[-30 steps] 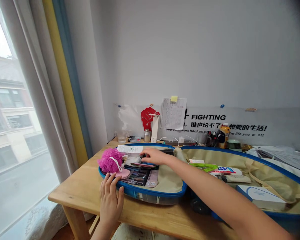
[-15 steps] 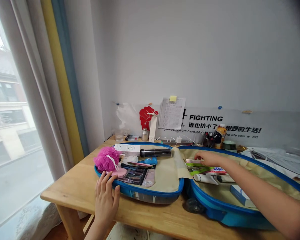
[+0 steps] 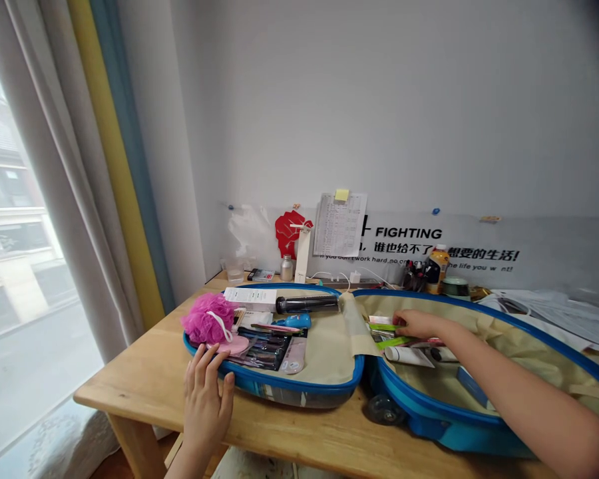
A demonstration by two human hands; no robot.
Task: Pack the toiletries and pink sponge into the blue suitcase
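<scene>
An open blue hard-shell suitcase lies on a wooden table, with a left half (image 3: 279,382) and a right half (image 3: 429,416). My right hand (image 3: 414,324) sits over small green-and-white packets (image 3: 385,332) in the right half, its fingers down among them. A white tube (image 3: 409,356) lies just below it, and a flat blue-and-white box (image 3: 472,387) lies nearer the rim. My left hand (image 3: 205,402) rests with spread fingers against the front rim of the left half. A pink mesh bath pouf (image 3: 208,319) and a round pink sponge (image 3: 232,344) lie nearest it, beside packaged brushes (image 3: 259,349).
A black cylinder (image 3: 307,305), a white box (image 3: 249,299) and a blue item (image 3: 292,321) lie in the left half. Along the wall stand a juice bottle (image 3: 436,269), a cup, cables and a printed sheet. Papers (image 3: 554,316) lie at the right. A curtained window is at the left.
My right hand has moved from the left half across to the right half, uncovering the black cylinder. My left hand stays at the rim. The view has drifted slightly.
</scene>
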